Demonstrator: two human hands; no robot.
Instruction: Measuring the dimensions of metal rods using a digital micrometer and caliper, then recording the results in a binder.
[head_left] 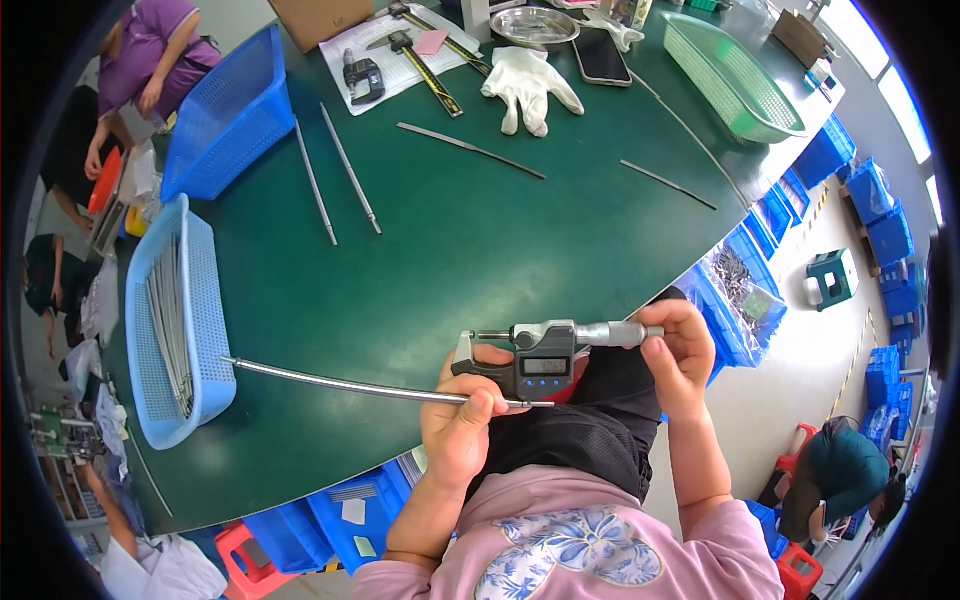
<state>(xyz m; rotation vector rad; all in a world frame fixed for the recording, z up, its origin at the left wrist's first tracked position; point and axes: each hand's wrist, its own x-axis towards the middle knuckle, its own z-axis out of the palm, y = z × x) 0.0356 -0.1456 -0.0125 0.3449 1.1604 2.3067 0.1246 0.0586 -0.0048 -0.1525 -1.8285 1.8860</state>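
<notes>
Micrometer [540, 358], a digital one, is held above the near edge of the green bench [450, 250], its frame gripped with a long metal rod [350, 384] in the closed left hand [462, 415], while the right hand [680, 355] pinches its thimble end.

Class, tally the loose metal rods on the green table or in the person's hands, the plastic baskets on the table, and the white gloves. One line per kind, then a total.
Loose metal rods: 6, one held in the left hand with the micrometer, which the right hand turns
Plastic baskets: 3, two blue, one green
White gloves: 2
Total: 11
</notes>
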